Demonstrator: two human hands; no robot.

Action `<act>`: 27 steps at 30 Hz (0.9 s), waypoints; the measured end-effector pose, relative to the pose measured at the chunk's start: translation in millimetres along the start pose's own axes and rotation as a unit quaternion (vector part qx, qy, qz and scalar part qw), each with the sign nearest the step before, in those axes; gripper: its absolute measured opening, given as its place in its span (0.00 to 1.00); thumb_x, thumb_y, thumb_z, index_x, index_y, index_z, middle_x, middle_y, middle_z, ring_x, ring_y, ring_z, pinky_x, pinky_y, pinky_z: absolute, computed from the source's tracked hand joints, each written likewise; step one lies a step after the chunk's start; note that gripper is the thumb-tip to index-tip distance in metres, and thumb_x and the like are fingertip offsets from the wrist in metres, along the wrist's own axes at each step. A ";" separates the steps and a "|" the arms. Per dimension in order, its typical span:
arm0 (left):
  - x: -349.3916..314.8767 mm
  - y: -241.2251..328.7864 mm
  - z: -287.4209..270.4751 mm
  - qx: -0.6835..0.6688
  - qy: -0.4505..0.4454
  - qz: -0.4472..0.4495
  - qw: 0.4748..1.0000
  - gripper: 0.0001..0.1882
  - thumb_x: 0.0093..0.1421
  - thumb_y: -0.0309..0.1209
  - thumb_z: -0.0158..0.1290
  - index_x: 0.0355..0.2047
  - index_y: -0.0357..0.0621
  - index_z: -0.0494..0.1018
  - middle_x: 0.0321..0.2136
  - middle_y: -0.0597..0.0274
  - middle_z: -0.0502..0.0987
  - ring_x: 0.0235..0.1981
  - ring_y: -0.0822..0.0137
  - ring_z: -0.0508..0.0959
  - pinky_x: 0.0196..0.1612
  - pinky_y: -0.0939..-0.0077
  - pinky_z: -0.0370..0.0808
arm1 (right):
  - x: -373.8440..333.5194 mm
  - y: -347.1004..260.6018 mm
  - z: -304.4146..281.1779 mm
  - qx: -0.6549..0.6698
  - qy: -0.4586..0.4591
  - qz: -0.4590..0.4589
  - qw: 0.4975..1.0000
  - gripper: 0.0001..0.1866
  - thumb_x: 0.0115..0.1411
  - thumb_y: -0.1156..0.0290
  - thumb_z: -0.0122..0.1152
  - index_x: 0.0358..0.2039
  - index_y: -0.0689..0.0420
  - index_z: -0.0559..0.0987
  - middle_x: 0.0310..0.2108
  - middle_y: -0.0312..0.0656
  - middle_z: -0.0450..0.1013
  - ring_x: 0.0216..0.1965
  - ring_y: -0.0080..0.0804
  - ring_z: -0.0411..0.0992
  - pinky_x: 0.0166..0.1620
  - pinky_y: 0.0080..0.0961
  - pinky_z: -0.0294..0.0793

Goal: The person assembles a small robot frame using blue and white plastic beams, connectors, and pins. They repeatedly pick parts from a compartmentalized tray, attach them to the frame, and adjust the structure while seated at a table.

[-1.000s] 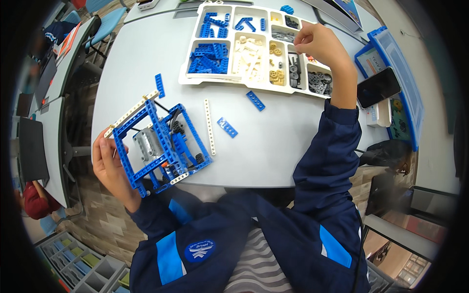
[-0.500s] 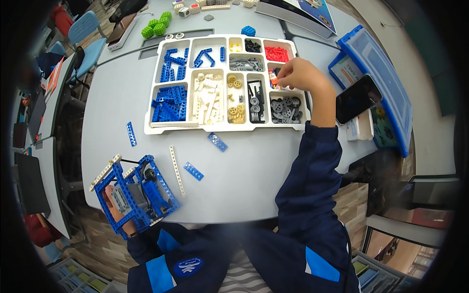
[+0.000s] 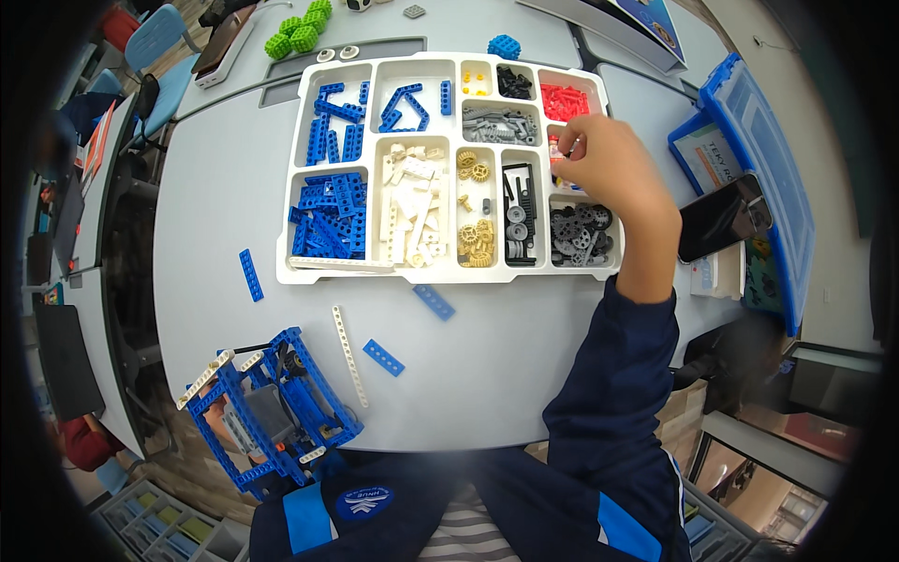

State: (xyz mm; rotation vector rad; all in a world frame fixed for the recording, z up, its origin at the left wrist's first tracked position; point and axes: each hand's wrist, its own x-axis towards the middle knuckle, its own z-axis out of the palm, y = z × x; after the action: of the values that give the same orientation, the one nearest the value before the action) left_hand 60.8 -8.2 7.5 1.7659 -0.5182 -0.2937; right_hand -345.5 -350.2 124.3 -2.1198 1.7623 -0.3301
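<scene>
My left hand point(image 3: 217, 419) grips a blue building-brick frame point(image 3: 309, 403) at the lower left, over the table's front edge. The frame has grey and white parts inside and along it, and hides most of those fingers. Across the table, my right hand point(image 3: 613, 169) hovers at the right side of a white sorting tray point(image 3: 375, 272). Its thumb and fingertips are pinched together above a small compartment with red and yellow pieces point(image 3: 554, 150). Whether a piece is between them is hidden. Below that hand lie grey gears point(image 3: 581, 234) in their own compartment.
Two blue plates point(image 3: 383, 358) point(image 3: 434, 302), a blue beam point(image 3: 251, 275) and a long white beam point(image 3: 350, 356) lie loose before the tray. A black phone point(image 3: 726, 218) rests against a blue-lidded box point(image 3: 763, 187) on the right. Green blocks point(image 3: 302, 38) stand far left.
The view has shifted, so the tray looks lower and larger. My right hand remains over the same compartment, its fingers more curled. My left hand still grips the blue frame.
</scene>
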 end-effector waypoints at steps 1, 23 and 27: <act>0.3 -0.9 -0.3 0.000 0.004 -0.002 1.000 0.12 0.72 0.33 0.47 0.51 0.42 0.74 0.40 0.61 0.77 0.37 0.73 0.79 0.41 0.80 0.77 | -3.6 -6.6 -0.8 -0.002 0.032 -0.012 0.999 0.10 0.46 0.71 0.69 0.28 0.62 0.80 0.23 0.41 0.74 0.26 0.33 0.74 0.32 0.29 0.72; -1.4 -6.6 -3.9 -0.020 0.004 -0.004 1.000 0.12 0.72 0.32 0.48 0.49 0.40 0.74 0.38 0.62 0.77 0.36 0.73 0.79 0.40 0.80 0.77 | -11.5 -59.9 40.8 -0.041 -0.013 -0.103 0.994 0.09 0.45 0.73 0.71 0.24 0.60 0.78 0.26 0.47 0.76 0.32 0.44 0.76 0.38 0.36 0.75; -1.8 -7.7 -3.5 -0.020 0.005 -0.007 1.000 0.11 0.71 0.32 0.48 0.49 0.40 0.74 0.38 0.62 0.77 0.36 0.73 0.79 0.40 0.80 0.77 | -17.8 -52.8 31.1 -0.021 -0.131 -0.084 0.988 0.05 0.45 0.75 0.69 0.25 0.60 0.83 0.26 0.47 0.76 0.31 0.42 0.78 0.36 0.35 0.75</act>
State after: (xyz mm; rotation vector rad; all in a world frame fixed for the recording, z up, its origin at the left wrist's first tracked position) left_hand 62.3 -2.9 0.9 1.7331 -0.4891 -0.3025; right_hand -289.2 -320.7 119.1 -2.2298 1.4592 -0.0525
